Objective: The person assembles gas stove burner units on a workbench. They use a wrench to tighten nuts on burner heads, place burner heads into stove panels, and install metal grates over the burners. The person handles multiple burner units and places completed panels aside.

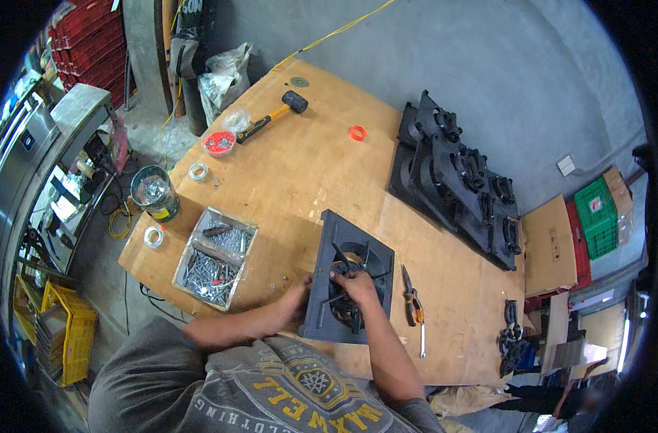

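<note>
A black square gas stove frame (315,312) with a round burner opening and pot-support arms lies near the table's front edge. My right hand (357,288) reaches over the opening, fingers closed at its middle. What they pinch is hidden. My left hand (298,295) is at the frame's left edge, its fingertips hidden by the frame. Right of the frame lie pliers (413,297) with orange-and-black handles and a metal wrench (422,339). To the left stands a divided box (234,289) of bolts and small hardware.
Several black stove frames (452,173) are stacked at the wooden table's (307,159) far right. A rubber mallet (275,115), a red-filled tub (219,143), tape rolls (154,237) and a metal-filled bucket (154,192) line the left side. Black cast parts (511,339) sit at the right edge.
</note>
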`<state>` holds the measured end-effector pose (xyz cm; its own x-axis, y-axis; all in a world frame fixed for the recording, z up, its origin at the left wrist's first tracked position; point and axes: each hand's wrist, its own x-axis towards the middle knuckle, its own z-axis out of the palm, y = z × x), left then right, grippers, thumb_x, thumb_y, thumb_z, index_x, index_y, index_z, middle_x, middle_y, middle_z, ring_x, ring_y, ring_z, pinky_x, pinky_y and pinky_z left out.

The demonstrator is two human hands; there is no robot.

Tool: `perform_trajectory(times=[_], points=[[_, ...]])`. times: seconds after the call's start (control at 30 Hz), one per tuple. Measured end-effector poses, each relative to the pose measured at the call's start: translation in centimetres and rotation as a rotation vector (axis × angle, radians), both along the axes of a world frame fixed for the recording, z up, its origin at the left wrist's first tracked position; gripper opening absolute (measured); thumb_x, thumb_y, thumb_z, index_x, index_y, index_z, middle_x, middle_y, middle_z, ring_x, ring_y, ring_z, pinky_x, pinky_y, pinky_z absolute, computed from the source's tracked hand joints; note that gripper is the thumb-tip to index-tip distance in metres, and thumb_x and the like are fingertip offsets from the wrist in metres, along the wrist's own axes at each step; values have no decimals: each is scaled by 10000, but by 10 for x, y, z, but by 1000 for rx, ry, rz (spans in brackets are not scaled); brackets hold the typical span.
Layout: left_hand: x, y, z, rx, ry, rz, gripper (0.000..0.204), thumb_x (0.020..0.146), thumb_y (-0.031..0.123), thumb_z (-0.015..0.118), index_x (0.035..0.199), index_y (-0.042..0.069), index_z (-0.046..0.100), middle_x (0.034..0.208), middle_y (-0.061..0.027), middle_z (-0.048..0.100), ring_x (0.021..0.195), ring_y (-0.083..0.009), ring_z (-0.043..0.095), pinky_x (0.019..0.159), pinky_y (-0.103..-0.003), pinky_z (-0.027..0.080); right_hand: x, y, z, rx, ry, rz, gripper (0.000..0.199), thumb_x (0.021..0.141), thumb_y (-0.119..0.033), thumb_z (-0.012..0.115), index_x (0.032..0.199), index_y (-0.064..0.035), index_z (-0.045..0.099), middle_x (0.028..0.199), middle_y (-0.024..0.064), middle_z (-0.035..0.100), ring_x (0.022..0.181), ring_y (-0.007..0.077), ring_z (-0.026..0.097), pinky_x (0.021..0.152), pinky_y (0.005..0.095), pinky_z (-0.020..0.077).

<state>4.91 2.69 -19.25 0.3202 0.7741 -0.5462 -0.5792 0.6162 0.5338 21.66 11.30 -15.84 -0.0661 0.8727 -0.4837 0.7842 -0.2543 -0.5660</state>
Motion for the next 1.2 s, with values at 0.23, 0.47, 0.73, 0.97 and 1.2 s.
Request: perform_trajectory(times=[0.23,0.47,0.73,0.97,1.2], points=[[0,19,-31,-122,-66,-53,494,983,465,500,1289,88,594,1177,-115,667,1017,-286,646,877,-473,538,-3,-2,0,27,-14,-23,543,724,-536,826,753,-5,715,685,108,666,658,197,616,656,341,490],[-16,7,-42,151,138,-30,352,961,243,615,1279,93,603,1091,-95,687,968,-231,652,822,-426,548,5,-4,-13,86,4,-50,522,766,-516,793,727,-2,711,656,86,635,633,185,583,652,354,470],[-84,20,-40,741,1564,-378,221,794,100,630,1000,22,648,1007,-246,678,933,-412,667,806,-494,542,19,-21,-4,258,109,-27,320,857,-279,738,927,32,703,825,126,700,757,200,648,718,335,501],[-85,30,-45,701,1568,-585,230,804,129,642,1003,15,641,903,-240,693,887,-423,674,812,-514,532,54,-40,4,419,139,-131,277,841,-242,739,969,1,707,904,190,718,864,323,692,811,381,520],[-46,-27,-57,719,934,-515,253,859,153,629,1061,9,679,1008,-236,709,925,-357,692,818,-452,540,107,-72,-1,539,109,-97,189,832,-163,722,941,-10,698,893,178,701,866,338,676,799,398,522]])
